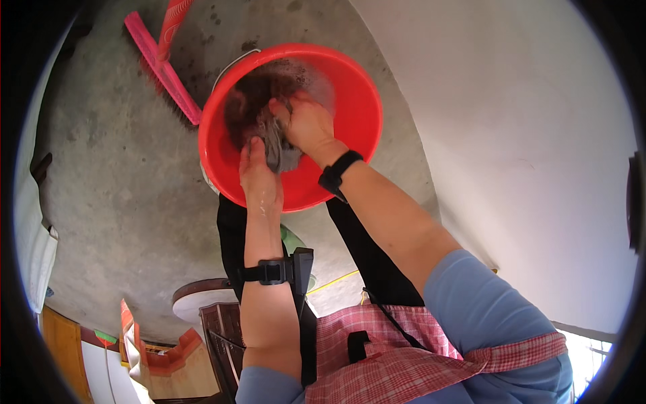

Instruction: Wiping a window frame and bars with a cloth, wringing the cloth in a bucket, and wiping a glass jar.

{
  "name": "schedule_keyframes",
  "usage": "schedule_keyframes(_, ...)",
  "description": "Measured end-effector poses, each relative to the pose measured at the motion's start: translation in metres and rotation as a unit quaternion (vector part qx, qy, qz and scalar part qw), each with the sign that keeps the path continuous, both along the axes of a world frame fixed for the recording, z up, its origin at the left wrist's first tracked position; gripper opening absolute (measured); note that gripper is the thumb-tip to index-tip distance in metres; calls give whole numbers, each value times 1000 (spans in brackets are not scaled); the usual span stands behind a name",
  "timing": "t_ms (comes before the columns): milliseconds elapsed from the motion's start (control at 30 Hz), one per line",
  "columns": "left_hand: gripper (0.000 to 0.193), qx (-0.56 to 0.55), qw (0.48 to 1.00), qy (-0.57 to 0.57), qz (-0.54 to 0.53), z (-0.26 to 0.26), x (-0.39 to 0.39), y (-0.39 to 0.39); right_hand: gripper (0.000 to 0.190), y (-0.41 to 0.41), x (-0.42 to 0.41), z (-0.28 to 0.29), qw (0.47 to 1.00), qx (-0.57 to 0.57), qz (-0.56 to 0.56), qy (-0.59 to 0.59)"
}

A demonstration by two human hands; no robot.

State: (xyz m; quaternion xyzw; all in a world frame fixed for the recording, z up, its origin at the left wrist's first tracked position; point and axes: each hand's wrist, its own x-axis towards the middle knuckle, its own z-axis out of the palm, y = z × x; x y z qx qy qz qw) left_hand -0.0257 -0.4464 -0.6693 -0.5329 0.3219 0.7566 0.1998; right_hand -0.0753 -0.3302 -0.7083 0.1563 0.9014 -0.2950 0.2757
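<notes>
A red plastic bucket (356, 116) with a wire handle stands on the concrete floor, dark, cloudy water in its bottom. Both hands are inside its rim, gripping a wet grey cloth (273, 141) that hangs bunched between them. My left hand (258, 169) is on the cloth's left side, thumb uppermost, its other fingers partly hidden. My right hand (308, 121) holds the upper right part of the cloth with the fingers curled in. Water runs down my left wrist.
A pink broom (164, 70) with a red handle lies against the bucket's left side. A white wall (504, 126) rises on the right. Near my legs are a round white-topped object (202, 303), a yellow cord (333, 282) and something green (295, 240). Wet spots mark the floor behind the bucket.
</notes>
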Motion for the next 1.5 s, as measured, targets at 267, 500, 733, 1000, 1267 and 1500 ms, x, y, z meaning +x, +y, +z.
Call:
schedule_keyframes(267, 50, -34, 998, -33, -29, 10, -5, -14, 52, 2, -4, -45, 988, 74, 81, -107)
schedule_keyframes(500, 55, 74, 997, -25, -4, -5, -7, -39, 53, -20, 46, 51, 967, -251, 32, -23)
schedule_keyframes(733, 53, 198, 974, 99, 45, -15, 19, -27, 33, -39, 51, 101, 970, -219, -4, 105)
schedule_keyframes(1000, 43, 3, 1000, -5, 1, 0, 0, -6, 47, -3, -9, -15, 999, 20, 0, -32)
schedule_keyframes(1267, 53, -50, 997, -44, -50, 19, -9, -20, 53, -19, 0, -44, 905, 190, 312, -216)
schedule_keyframes(1500, 57, 52, 984, -155, -65, 6, 7, -27, 39, -5, 44, 14, 957, -210, 129, -151)
